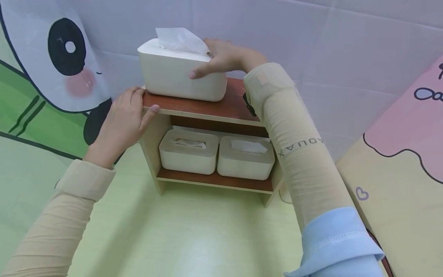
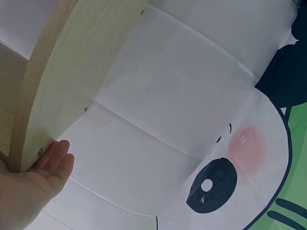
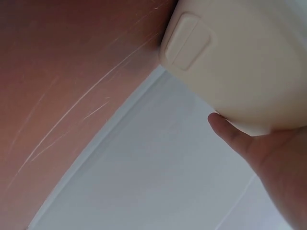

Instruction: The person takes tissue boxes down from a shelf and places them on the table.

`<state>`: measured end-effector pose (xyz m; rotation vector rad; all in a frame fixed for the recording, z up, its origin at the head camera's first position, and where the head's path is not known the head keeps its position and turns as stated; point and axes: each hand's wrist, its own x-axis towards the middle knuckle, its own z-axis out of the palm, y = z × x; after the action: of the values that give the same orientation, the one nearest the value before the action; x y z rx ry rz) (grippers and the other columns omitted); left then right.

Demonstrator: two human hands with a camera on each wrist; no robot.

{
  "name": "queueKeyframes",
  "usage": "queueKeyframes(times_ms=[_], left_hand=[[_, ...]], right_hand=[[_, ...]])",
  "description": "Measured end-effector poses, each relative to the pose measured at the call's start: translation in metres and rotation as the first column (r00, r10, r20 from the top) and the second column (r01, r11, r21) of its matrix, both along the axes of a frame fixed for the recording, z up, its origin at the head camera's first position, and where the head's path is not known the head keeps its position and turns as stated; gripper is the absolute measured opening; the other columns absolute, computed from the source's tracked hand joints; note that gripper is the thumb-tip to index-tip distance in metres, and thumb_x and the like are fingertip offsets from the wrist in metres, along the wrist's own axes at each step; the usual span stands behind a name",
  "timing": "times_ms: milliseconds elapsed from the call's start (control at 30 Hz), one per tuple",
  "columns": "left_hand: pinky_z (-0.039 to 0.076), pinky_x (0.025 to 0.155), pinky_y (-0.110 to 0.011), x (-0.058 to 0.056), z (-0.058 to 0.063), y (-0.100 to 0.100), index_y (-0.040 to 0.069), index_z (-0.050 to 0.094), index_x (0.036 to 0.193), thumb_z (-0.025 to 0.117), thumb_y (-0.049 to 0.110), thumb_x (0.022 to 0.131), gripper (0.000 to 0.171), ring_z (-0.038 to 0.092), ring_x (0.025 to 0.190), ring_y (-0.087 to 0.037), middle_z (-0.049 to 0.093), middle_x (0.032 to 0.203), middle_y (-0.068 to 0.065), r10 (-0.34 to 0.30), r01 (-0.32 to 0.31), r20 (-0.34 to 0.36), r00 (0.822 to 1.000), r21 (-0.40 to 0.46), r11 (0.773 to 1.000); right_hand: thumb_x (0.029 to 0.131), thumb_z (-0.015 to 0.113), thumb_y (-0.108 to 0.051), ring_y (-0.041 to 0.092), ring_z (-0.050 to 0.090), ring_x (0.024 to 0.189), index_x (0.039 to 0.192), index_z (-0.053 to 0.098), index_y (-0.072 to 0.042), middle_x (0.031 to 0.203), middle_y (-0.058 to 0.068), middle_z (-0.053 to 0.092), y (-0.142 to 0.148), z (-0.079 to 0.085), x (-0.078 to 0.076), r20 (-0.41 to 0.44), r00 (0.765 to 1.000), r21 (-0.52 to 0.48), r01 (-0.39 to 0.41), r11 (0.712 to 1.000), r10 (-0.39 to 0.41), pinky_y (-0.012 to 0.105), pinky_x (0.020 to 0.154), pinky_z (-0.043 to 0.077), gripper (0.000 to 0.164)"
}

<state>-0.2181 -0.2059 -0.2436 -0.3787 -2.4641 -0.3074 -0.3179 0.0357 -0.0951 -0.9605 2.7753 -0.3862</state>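
Observation:
A white tissue box (image 1: 178,77) with a tissue sticking up stands on the reddish-brown top board (image 1: 238,105) of a small wooden shelf, toward its left end. My right hand (image 1: 228,57) grips the box's right end from above, thumb across the front face and fingers over the far side. In the right wrist view that hand (image 3: 283,163) lies along the pale box (image 3: 249,76), whose lower corner meets the brown board. My left hand (image 1: 121,119) holds the shelf's upper left corner, thumb near the front edge. The left wrist view shows its fingers wrapped round the side panel (image 2: 79,72).
Two more tissue boxes, a left one (image 1: 188,157) and a right one (image 1: 245,163), sit side by side on the lower board (image 1: 214,184). Behind the shelf hangs a pale cloth backdrop (image 1: 332,50) with cartoon prints. The shelf stands on a light greenish surface (image 1: 194,234).

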Motion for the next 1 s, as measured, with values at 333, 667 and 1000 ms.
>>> queueKeyframes(times_ms=[333, 667, 1000], left_hand=[[0.032, 0.099, -0.057, -0.0002, -0.0008, 0.0008, -0.011, 0.036, 0.132, 0.042, 0.038, 0.096, 0.061, 0.041, 0.117, -0.044, 0.043, 0.128, -0.031, -0.005, 0.005, -0.004, 1.000, 0.011, 1.000], [0.032, 0.100, -0.055, -0.0019, 0.0004, 0.0021, -0.010, 0.036, 0.133, 0.042, 0.037, 0.096, 0.061, 0.041, 0.117, -0.045, 0.042, 0.128, -0.031, -0.015, 0.015, -0.007, 1.000, 0.020, 1.000], [0.032, 0.101, -0.055, -0.0010, 0.0004, 0.0014, -0.011, 0.036, 0.132, 0.042, 0.038, 0.096, 0.061, 0.041, 0.118, -0.044, 0.042, 0.129, -0.031, -0.008, 0.008, 0.008, 1.000, 0.020, 1.000]], right_hand=[[0.073, 0.064, -0.058, 0.010, 0.040, 0.119, 0.138, 0.031, -0.023, 0.136, -0.003, 0.042, 0.0014, -0.0012, 0.0008, -0.007, 1.000, -0.040, -0.015, 0.999, 0.014, 0.030, 0.103, 0.031, 0.081], [0.069, 0.066, -0.061, 0.008, 0.045, 0.111, 0.131, 0.043, -0.025, 0.129, -0.004, 0.049, 0.0054, -0.0011, 0.0009, -0.062, 0.998, -0.057, 0.008, 0.998, -0.012, 0.030, 0.099, 0.035, 0.076], [0.068, 0.067, -0.059, 0.008, 0.044, 0.109, 0.131, 0.042, -0.024, 0.127, -0.004, 0.050, 0.0070, -0.0019, 0.0037, -0.075, 0.997, -0.091, 0.017, 0.996, -0.024, 0.029, 0.097, 0.036, 0.077]])
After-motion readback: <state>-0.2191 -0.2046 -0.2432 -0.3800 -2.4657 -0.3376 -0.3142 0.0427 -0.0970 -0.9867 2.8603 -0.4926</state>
